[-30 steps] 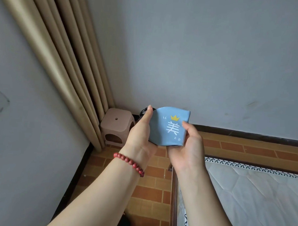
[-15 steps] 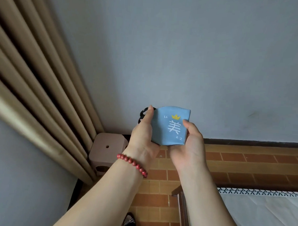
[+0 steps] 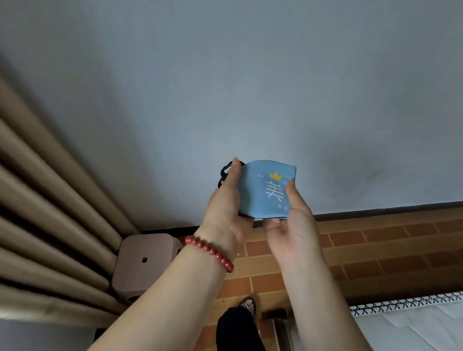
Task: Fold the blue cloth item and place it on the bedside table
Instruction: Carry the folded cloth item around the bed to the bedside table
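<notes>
Grip: our left hand (image 3: 225, 209) and right hand (image 3: 293, 225) both grasp one folded blue cloth item (image 3: 264, 190), raised; pink stool (image 3: 144, 261) at 7 o'clock below.

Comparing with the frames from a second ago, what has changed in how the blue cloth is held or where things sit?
The view shifted: the pink stool sits lower in frame and a sandalled foot has appeared. The grip is unchanged: the left hand and right hand pinch the folded blue cloth from either side, printed face toward the camera, black straps behind the left fingers. Nothing released.
</notes>
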A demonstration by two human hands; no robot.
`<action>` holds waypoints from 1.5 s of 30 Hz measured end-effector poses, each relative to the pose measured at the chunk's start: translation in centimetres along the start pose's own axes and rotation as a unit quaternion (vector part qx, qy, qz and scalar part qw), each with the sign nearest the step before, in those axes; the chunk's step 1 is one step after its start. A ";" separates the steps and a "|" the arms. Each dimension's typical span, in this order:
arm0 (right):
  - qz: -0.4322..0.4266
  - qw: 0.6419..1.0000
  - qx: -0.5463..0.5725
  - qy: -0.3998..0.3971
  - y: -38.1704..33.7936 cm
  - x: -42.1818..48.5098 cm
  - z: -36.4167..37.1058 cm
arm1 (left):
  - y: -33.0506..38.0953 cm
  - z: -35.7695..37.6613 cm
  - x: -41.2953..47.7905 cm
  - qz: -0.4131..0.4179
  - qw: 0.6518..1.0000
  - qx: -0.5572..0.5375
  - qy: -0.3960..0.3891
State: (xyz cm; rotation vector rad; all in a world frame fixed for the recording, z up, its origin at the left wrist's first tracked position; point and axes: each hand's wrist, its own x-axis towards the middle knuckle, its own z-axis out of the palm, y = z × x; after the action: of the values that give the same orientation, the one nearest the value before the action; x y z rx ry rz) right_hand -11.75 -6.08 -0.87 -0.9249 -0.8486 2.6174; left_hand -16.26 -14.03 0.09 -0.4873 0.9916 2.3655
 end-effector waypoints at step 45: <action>-0.303 0.881 0.277 0.236 -29.1 24.3 -7.3 | -15.7 33.9 28.6 -0.300 0.896 0.180 -0.274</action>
State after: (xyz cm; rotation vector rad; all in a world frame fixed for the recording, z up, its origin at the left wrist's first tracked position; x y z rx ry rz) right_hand -25.02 30.12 -0.22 -0.8787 -0.1803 1.8084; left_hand -33.98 29.52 -0.41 0.0348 0.8237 1.5756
